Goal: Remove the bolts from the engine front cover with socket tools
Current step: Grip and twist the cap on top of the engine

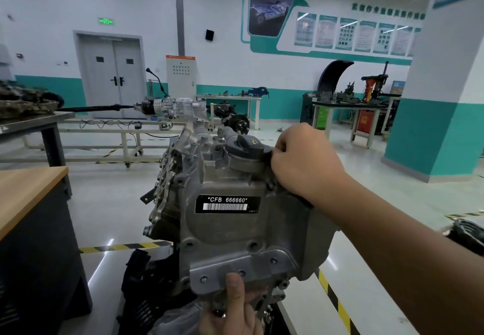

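— Workshop floor (110,211) is pale and glossy with yellow-black tape; where are your hands?

— My right hand (303,161) is curled over the top right edge of the engine front cover (235,232), fingers beside the dark filler cap (248,146). My left hand (233,308) grips the cover's lower edge, thumb pressed on the flange by the bolt holes.

— And the cover?

— It stands upright in front of me between both hands, a black barcode label (227,203) on its face. A wooden-topped bench (28,190) sits to my left, a gearbox (172,106) on a frame further back near grey double doors (115,75).
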Motion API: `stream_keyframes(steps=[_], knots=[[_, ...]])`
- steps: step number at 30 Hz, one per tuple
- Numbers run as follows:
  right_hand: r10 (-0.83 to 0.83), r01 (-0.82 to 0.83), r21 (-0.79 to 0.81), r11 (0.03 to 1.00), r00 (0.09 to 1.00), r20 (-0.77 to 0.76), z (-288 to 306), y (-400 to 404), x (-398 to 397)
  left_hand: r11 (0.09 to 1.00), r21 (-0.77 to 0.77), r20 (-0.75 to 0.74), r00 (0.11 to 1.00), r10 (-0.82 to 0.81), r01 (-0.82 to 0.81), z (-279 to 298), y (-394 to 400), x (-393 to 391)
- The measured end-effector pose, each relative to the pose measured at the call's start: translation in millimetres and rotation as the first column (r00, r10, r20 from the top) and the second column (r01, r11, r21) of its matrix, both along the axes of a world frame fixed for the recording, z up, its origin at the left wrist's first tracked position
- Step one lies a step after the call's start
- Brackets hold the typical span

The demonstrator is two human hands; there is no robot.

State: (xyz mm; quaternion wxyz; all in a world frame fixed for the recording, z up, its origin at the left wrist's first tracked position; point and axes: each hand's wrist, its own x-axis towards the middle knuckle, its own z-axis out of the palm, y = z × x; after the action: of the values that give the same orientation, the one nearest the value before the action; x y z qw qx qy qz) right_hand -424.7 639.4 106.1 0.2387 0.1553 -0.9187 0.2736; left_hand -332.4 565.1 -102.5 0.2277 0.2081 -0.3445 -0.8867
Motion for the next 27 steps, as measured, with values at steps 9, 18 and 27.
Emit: stream_keyframes(steps=[9,18,27], knots=[[-0.056,0.053,-0.033,0.998,0.992,-0.111,-12,-2,4,0.999,-0.007,0.006,0.999,0.047,-0.047,1,4,9],[-0.009,0.008,-0.188,0.982,1.000,-0.007,-9,6,-1,1.000,-0.002,0.020,1.000,0.013,-0.013,-3,3,10],[0.016,-0.019,-0.154,0.988,1.000,-0.021,-9,3,6,0.999,0.031,-0.056,0.998,0.007,-0.005,-4,2,10]])
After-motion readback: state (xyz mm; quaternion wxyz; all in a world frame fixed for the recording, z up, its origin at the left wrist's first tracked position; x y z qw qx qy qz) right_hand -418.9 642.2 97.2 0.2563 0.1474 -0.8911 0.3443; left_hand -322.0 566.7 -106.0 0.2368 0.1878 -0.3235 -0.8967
